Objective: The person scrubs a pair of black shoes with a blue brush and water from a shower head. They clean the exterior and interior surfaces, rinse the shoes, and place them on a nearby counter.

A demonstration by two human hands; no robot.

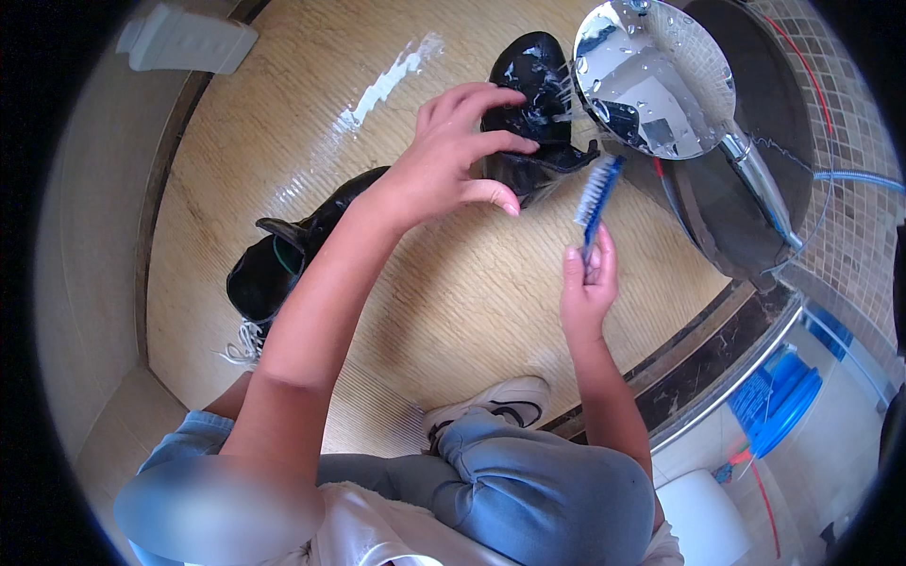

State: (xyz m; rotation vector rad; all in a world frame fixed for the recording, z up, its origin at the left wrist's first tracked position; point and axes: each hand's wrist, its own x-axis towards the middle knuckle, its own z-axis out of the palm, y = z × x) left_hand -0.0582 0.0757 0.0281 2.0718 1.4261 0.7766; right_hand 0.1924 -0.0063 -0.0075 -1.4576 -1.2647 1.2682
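Observation:
A wet black shoe (534, 78) lies on the ribbed tan floor mat (453, 297), its toe pointing away from me. My left hand (463, 152) is over its near side with fingers and thumb spread, and whether the fingertips touch it I cannot tell. In my right hand (591, 283) is the handle of a blue scrub brush (598, 191), white bristles facing left, just below the shoe's collar. A chrome shower head (655, 78) sprays thin water streams leftward onto the shoe. Partly behind my left forearm lies a second black shoe (265, 276) with white laces.
White foam (389, 81) streaks the mat. A white plastic container (187, 39) is at the upper left. Behind the shower head is a dark rounded object (771, 92) beside a mosaic-tiled surface (863, 120). Blue plastic items (782, 403) lie beyond the dark sill (686, 361).

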